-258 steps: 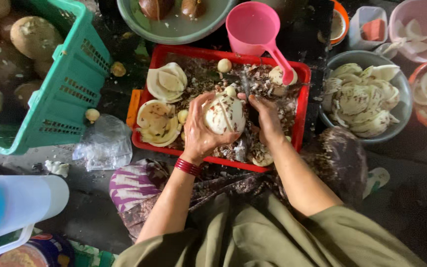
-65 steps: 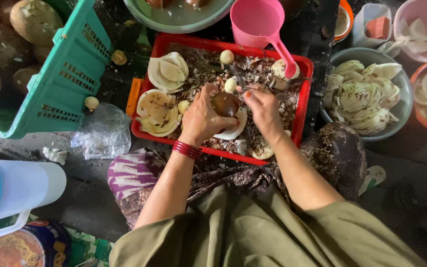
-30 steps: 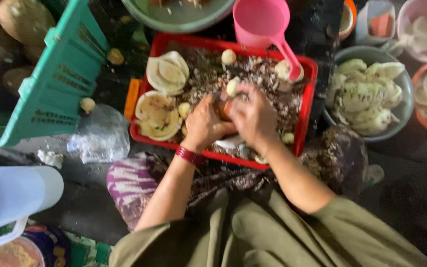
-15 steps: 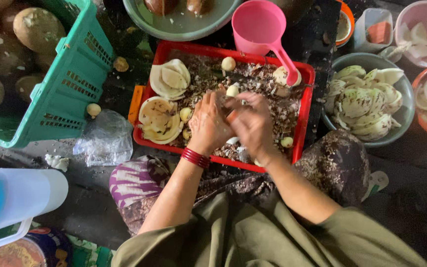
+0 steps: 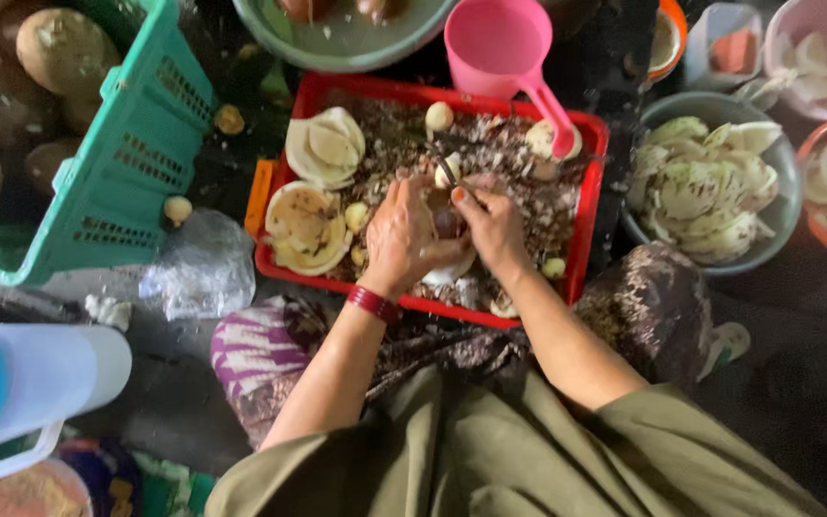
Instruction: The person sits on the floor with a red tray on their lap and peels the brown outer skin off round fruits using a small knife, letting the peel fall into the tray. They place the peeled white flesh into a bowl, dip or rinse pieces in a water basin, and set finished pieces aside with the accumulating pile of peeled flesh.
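Note:
My left hand cups a piece of coconut with brown skin and white flesh over the red tray. My right hand presses against it and grips a small dark blade whose tip points up and left. A red band circles my left wrist. Peeled white coconut pieces and brown shavings lie in the tray around both hands.
A pink scoop rests on the tray's far edge. A grey bowl of white coconut pieces stands right, an orange bowl beyond it. A green crate of brown coconuts is left, a crumpled plastic bag beside it.
The coconut was whiter earlier and has been turned; now its brown side shows. Both hands have stayed close together over the tray, working around the piece.

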